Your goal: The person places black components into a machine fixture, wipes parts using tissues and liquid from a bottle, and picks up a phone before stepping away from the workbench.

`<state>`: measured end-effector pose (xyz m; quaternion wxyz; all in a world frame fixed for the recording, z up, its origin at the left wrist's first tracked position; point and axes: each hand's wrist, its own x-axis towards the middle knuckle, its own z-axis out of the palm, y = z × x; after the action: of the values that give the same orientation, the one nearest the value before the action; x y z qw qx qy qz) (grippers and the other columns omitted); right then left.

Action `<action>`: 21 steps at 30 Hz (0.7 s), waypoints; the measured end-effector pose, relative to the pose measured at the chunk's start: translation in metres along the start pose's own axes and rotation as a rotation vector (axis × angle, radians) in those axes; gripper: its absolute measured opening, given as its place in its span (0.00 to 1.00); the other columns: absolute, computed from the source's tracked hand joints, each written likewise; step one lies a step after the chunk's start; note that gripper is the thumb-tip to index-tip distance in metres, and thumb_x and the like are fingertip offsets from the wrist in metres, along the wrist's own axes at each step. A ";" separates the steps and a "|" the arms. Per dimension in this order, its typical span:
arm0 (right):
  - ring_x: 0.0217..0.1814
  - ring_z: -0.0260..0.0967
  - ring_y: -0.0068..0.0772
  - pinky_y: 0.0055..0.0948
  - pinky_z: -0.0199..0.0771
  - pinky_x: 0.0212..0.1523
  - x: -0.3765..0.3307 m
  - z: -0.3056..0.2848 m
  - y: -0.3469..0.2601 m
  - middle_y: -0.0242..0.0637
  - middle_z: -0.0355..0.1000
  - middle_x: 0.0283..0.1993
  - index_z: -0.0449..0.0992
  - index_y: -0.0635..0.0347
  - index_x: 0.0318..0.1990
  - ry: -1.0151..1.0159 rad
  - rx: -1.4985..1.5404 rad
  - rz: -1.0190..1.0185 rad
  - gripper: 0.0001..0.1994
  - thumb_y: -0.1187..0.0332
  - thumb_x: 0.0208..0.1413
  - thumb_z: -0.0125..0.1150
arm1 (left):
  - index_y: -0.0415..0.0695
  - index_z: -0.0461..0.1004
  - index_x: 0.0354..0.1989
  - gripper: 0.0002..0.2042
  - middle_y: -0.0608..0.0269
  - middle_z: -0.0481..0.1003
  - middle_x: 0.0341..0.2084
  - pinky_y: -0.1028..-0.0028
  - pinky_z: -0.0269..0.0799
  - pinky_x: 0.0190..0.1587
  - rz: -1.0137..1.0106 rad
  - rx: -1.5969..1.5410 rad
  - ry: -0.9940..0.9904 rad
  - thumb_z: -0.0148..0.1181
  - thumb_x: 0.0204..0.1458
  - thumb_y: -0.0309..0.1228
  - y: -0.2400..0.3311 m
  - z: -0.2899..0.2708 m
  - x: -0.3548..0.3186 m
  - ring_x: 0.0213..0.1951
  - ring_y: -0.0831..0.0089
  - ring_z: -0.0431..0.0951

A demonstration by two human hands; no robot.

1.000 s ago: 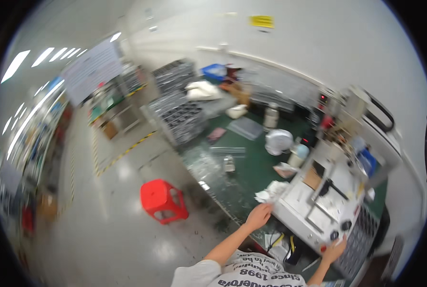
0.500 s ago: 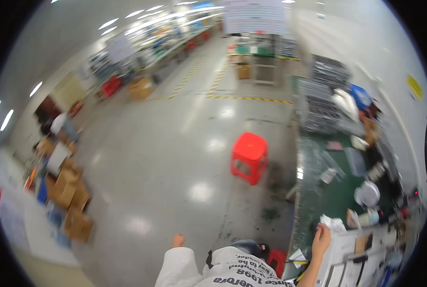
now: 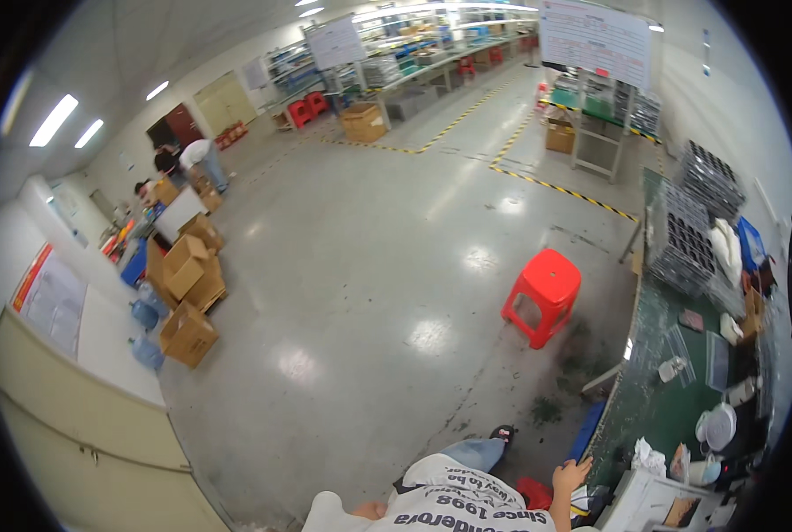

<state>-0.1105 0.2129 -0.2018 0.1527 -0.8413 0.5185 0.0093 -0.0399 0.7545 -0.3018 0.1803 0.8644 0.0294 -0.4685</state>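
Observation:
My right hand (image 3: 572,475) rests at the near edge of the green-topped workbench (image 3: 622,426), fingers stretched out toward the top and holding nothing that I can see. Just ahead of it, a blue flat-sided object (image 3: 586,430) shows below the bench edge. A crumpled white tissue (image 3: 649,457) lies on the bench to the right, apart from that hand. Low in front of my body is my left hand (image 3: 370,510), mostly covered by the white sleeve and shirt; its fingers are hidden.
A red plastic stool (image 3: 544,295) stands on the floor beside the bench. Black trays (image 3: 684,239) are stacked farther along the bench; a white round container (image 3: 717,427) sits nearer. Cardboard boxes (image 3: 188,266) and blue water bottles (image 3: 146,352) line the left wall, where people (image 3: 203,160) bend over.
The view has swung left, showing a door at the lower left. My right hand has left the crumpled tissue for the bench edge. My left hand has drawn in toward my body.

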 end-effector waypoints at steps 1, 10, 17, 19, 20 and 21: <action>0.66 0.42 0.64 0.49 0.47 0.64 0.006 0.025 0.019 0.64 0.43 0.65 0.74 0.59 0.29 0.138 0.049 -0.086 0.08 0.72 0.35 0.59 | 0.43 0.77 0.37 0.16 0.48 0.76 0.37 0.62 0.69 0.44 0.063 0.068 -0.019 0.53 0.39 0.36 0.001 -0.005 -0.003 0.43 0.53 0.75; 0.55 0.58 0.57 0.45 0.64 0.52 0.028 -0.011 -0.008 0.56 0.59 0.55 0.76 0.57 0.32 0.118 0.135 -0.030 0.09 0.71 0.39 0.56 | 0.39 0.71 0.43 0.16 0.57 0.77 0.31 0.69 0.71 0.25 0.132 -0.061 0.095 0.48 0.49 0.35 0.151 -0.133 0.157 0.29 0.71 0.77; 0.40 0.69 0.55 0.45 0.71 0.42 0.045 -0.001 -0.003 0.53 0.66 0.46 0.76 0.57 0.32 0.065 0.151 0.160 0.09 0.67 0.43 0.55 | 0.42 0.72 0.45 0.17 0.60 0.78 0.31 0.71 0.72 0.37 0.589 0.497 -0.184 0.51 0.49 0.37 0.348 -0.162 0.238 0.34 0.71 0.78; 0.40 0.69 0.55 0.45 0.71 0.43 0.055 -0.001 -0.014 0.53 0.66 0.45 0.76 0.58 0.33 0.010 0.080 0.244 0.10 0.66 0.43 0.54 | 0.43 0.72 0.45 0.16 0.59 0.77 0.32 0.72 0.71 0.40 0.652 0.472 -0.131 0.52 0.49 0.36 0.387 -0.179 0.257 0.35 0.70 0.77; 0.40 0.69 0.54 0.46 0.71 0.43 0.056 -0.003 -0.023 0.54 0.65 0.45 0.76 0.59 0.33 -0.061 0.003 0.298 0.10 0.65 0.43 0.54 | 0.43 0.72 0.45 0.16 0.59 0.77 0.32 0.72 0.71 0.40 0.657 0.491 -0.145 0.52 0.49 0.36 0.403 -0.192 0.266 0.35 0.70 0.77; 0.42 0.70 0.55 0.46 0.71 0.44 0.063 -0.015 -0.037 0.56 0.68 0.44 0.76 0.59 0.35 -0.153 -0.065 0.362 0.13 0.63 0.44 0.53 | 0.44 0.72 0.45 0.15 0.60 0.77 0.32 0.71 0.71 0.39 0.646 0.267 -0.113 0.52 0.50 0.35 0.421 -0.202 0.272 0.35 0.70 0.77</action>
<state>-0.0516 0.1697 -0.1889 0.1603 -0.7357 0.6476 0.1170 0.3665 0.3977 -0.3054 0.2060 0.8177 -0.3172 -0.4340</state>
